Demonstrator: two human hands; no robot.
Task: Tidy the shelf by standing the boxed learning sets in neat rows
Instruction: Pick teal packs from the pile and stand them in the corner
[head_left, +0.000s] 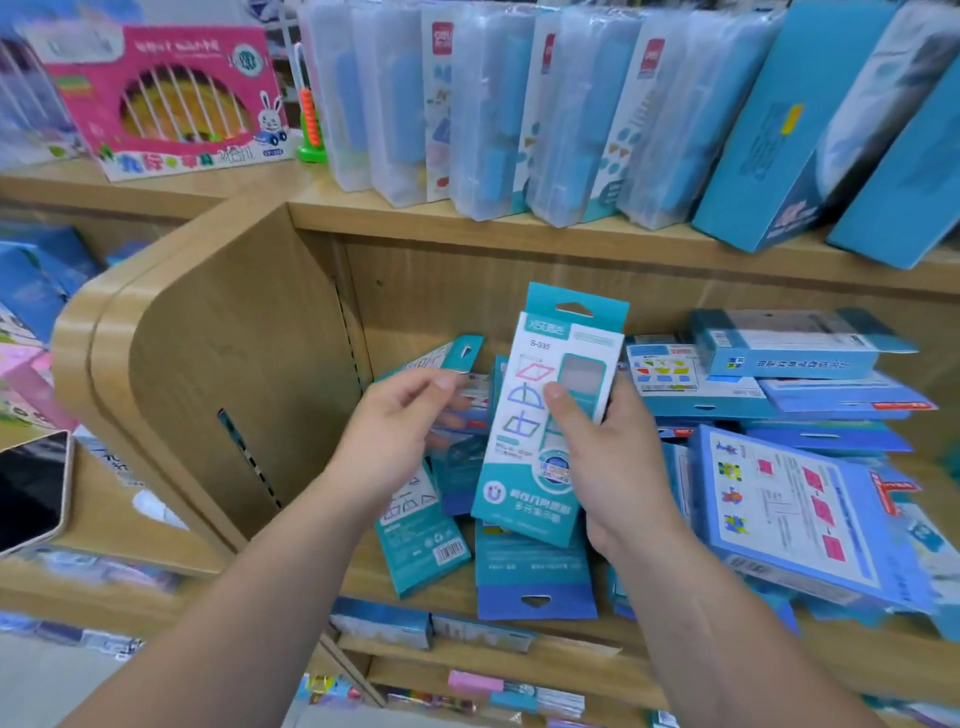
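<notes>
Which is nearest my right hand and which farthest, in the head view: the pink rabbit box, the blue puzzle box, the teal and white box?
1. teal and white box: gripped in the right hand, centre of view.
2. blue puzzle box: just to that hand's right, lying tilted.
3. pink rabbit box: far off, upper left.

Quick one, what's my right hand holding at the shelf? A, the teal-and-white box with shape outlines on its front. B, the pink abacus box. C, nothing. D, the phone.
A: the right hand grips the teal-and-white box, thumb pressed on its front and hang tab up, while the left hand pinches a second teal box.
</notes>
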